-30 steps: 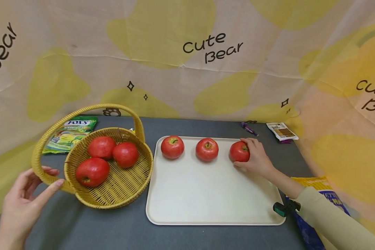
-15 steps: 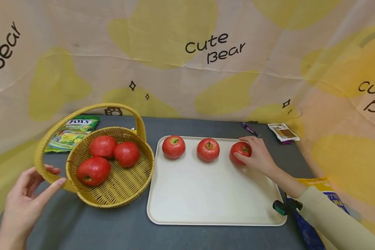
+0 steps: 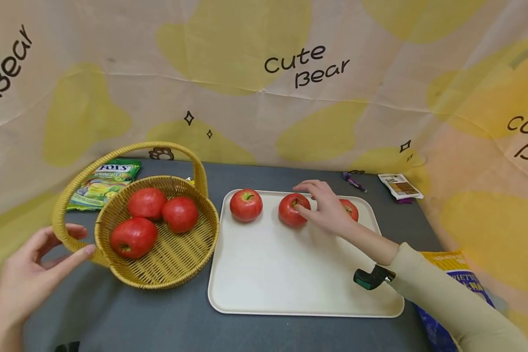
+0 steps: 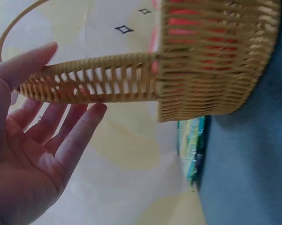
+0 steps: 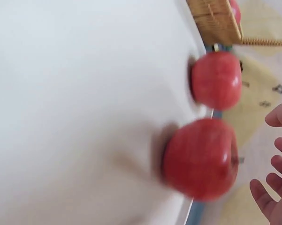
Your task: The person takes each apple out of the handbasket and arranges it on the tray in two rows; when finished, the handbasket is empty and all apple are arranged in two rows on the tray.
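On the cream tray [image 3: 290, 278], the right hand [image 3: 327, 210], fingers spread and holding nothing, hovers at the middle apple [image 3: 293, 210], stem up, and half hides the right apple [image 3: 351, 209]. Left hand [image 3: 31, 274], fingers relaxed and straight, touches the wicker basket's handle [image 3: 66, 208]; the basket [image 3: 171, 264] stands upright on the worktop [image 3: 158, 322].

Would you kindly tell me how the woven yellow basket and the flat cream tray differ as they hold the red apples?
The woven yellow basket is round, deep and has an arched handle; the flat cream tray is rectangular, shallow and handleless. The basket's apples are clustered together; the tray's stand apart in a row. The left hand touches the basket's handle; the right hand hovers over the tray. Each holds three apples.
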The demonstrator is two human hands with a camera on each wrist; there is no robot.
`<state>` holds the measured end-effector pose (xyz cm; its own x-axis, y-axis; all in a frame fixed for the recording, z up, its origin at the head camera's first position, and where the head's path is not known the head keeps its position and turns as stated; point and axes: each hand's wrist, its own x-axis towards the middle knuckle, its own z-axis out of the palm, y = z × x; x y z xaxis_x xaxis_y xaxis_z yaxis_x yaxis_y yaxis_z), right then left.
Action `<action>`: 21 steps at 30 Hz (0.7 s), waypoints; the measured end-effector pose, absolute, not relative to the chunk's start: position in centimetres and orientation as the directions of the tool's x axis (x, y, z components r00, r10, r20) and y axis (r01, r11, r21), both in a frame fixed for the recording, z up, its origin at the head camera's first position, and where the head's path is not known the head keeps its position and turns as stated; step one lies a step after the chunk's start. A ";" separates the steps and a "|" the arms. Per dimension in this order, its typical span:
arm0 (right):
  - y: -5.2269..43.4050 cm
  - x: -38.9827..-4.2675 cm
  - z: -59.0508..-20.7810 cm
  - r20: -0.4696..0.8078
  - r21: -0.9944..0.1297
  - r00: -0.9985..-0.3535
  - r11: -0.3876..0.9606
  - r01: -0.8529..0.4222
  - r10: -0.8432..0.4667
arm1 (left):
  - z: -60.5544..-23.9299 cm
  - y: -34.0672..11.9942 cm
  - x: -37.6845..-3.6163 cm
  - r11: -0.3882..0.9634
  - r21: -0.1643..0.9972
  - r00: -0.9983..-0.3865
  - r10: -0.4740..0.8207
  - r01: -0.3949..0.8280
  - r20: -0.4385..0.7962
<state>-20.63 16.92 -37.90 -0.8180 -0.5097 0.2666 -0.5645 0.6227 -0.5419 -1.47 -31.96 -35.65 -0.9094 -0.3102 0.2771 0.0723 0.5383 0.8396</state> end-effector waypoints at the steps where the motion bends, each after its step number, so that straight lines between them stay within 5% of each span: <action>1: 16.0 -20.6 -37.8 0.262 -0.553 -0.810 0.607 -0.571 -0.524 | -35.4 -32.1 -1.6 0.548 0.833 -0.910 -0.305 0.073 0.280; 13: 4.7 -20.0 -37.7 0.303 -0.601 -0.617 0.357 -0.715 -0.727 | -34.8 -32.2 -1.7 0.579 0.815 -0.922 -0.313 0.005 0.228; 21: -1.4 -19.7 -37.5 0.217 -0.583 -0.503 0.302 -0.754 -0.837 | -34.7 -32.0 -1.7 0.594 0.804 -0.918 -0.298 0.037 0.262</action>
<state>-19.66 -1.43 -37.49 -0.5029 -0.8368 0.2165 -0.7539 0.3021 -0.5835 -1.65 -32.04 -34.68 -0.9178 -0.2979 0.2624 0.0371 0.5938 0.8038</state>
